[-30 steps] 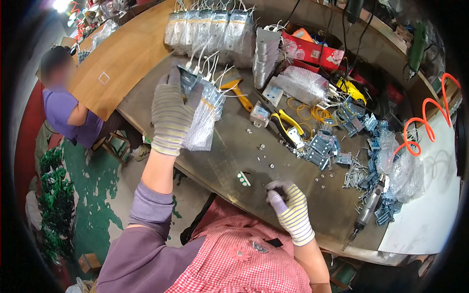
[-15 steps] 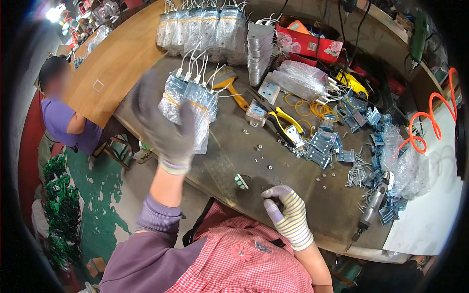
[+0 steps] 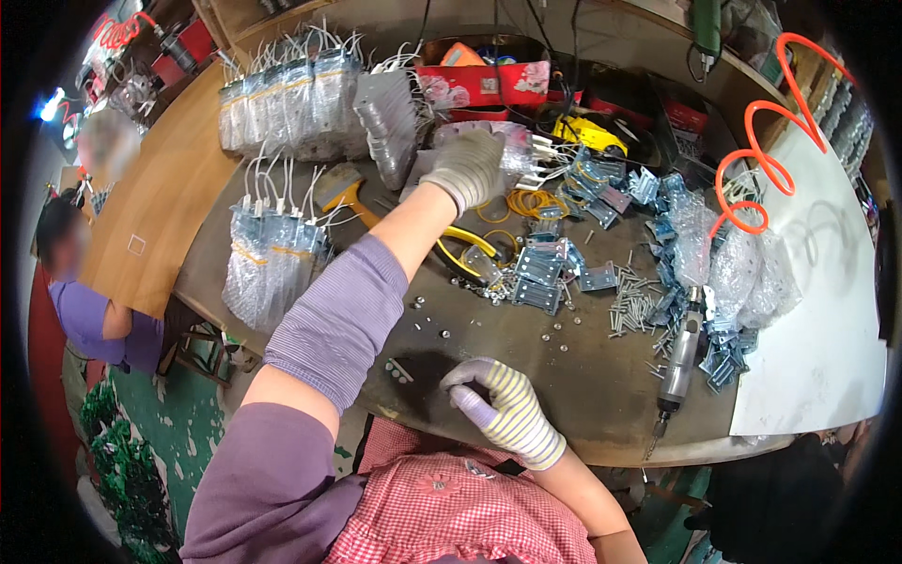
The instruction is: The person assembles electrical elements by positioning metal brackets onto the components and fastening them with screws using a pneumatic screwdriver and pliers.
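My left hand (image 3: 470, 167), in a grey work glove, reaches over the bubble-wrapped packs with white leads (image 3: 512, 150) at the back of the bench. Its fingertips are hidden behind the hand, so its grip does not show. My right hand (image 3: 507, 409), in a striped glove, rests at the bench's front edge, fingers loosely curled, thumb and forefinger apart, nothing between them. A small strip with pale round pieces (image 3: 399, 370) lies to its left. Left of my left forearm is a rubber-banded group of wrapped packs (image 3: 272, 258) with white leads standing up.
Several banded packs (image 3: 291, 103) stand at the back left. Yellow-handled pliers (image 3: 460, 246), a scraper (image 3: 346, 193), rubber bands (image 3: 540, 203), metal brackets (image 3: 540, 273), screws (image 3: 631, 303) and a power driver (image 3: 680, 362) lie about. An orange coiled hose (image 3: 752, 164) hangs right. Another person (image 3: 94, 315) sits left.
My left hand has moved right and away from me, from the banded group to the packs at the back. The view has shifted right. My right hand keeps its pose.
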The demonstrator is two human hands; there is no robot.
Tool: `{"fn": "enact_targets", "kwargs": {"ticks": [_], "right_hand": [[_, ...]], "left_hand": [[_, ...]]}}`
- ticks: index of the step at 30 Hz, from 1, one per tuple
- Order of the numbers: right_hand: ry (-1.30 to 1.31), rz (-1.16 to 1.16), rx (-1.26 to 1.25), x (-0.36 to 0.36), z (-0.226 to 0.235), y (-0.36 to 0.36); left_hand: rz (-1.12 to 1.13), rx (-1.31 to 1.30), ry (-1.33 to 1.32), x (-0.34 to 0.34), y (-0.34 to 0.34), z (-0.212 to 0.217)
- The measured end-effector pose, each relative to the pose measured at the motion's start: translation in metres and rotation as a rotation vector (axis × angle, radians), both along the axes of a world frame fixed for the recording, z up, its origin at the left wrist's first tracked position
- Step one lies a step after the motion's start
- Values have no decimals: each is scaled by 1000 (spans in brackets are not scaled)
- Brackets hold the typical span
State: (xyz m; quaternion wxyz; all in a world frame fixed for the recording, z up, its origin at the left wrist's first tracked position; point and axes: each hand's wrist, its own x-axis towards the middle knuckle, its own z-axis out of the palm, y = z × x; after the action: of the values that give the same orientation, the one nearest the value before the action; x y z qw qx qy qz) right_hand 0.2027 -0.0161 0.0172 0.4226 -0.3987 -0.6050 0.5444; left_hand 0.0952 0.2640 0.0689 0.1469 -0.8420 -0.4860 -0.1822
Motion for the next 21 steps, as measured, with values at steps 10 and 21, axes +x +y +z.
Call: {"fn": "enact_targets", "kwargs": {"ticks": [10, 21], "right_hand": [[-82, 14, 184, -9, 0, -1], [399, -326, -72, 24, 22, -4]], "left_hand": [[136, -131, 308, -36, -3, -32], [-400, -385, -493, -55, -240, -7]]}}
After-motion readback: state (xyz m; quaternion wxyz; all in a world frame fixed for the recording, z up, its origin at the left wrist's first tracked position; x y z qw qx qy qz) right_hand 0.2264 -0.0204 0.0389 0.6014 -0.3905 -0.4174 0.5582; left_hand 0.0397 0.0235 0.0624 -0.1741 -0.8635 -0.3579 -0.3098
